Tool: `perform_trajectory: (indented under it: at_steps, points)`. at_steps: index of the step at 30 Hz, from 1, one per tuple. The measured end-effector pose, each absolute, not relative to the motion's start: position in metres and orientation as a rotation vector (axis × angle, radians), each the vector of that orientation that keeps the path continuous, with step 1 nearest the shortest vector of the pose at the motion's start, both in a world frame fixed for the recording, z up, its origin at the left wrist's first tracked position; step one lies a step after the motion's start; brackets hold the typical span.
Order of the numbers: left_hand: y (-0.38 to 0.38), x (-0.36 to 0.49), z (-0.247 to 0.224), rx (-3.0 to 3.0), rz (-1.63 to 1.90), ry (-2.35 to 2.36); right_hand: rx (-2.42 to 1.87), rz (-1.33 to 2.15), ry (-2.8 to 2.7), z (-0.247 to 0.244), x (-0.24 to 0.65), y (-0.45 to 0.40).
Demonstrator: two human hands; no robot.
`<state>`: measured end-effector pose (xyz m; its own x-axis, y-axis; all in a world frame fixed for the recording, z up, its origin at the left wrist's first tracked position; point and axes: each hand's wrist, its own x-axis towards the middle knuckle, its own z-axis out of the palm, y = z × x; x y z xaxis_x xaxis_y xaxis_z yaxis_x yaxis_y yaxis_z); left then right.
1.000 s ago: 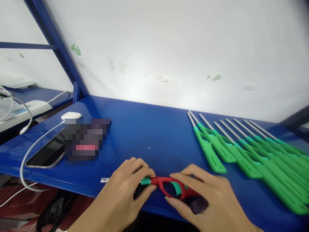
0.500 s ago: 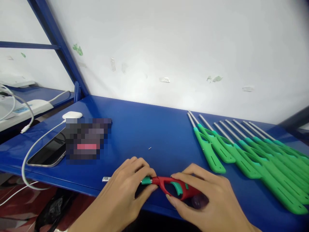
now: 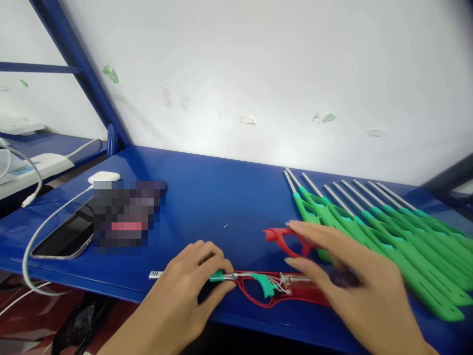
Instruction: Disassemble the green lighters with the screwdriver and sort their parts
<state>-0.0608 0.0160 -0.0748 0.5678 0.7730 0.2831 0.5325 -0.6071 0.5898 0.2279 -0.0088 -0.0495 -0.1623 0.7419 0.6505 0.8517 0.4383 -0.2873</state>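
A red lighter body (image 3: 306, 291) lies opened along the front of the blue table, with white wires, a green trigger (image 3: 265, 285) and inner parts exposed. My left hand (image 3: 195, 286) pinches its metal tube near the green collar (image 3: 217, 276); the tube's silver tip (image 3: 155, 274) sticks out to the left. Above the body, my right hand (image 3: 354, 281) grips a separate red shell half (image 3: 281, 237), whose ring end points left. The rest of that half is hidden by the hand. A tiny screw (image 3: 225, 226) rests on the table behind my left hand.
Several green lighters (image 3: 391, 236) with metal tubes lie in a row at the right. On the left are a phone (image 3: 66, 234), a blurred-out item (image 3: 129, 217), a white case (image 3: 104, 177) with a cable, and a power strip (image 3: 40, 170). A white wall stands behind.
My right hand has lifted one red shell half up and to the right, off the lighter, and the inner parts now show. The view has shifted slightly.
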Motion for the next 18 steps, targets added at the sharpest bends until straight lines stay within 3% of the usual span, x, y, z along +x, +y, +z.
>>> perform_trajectory:
  at_steps: [4,12,18]
  points:
    - [0.015,-0.061,-0.076,2.426,0.838,1.029,-1.377,-0.240,-2.043,-0.052,0.236,-0.007]
    - [0.010,-0.042,-0.069,2.578,1.035,0.915,-1.358,-0.022,-2.318,-0.064,0.263,-0.035]
    - [0.010,-0.026,-0.078,2.738,0.969,0.944,-1.360,0.043,-2.294,-0.066,0.261,-0.035]
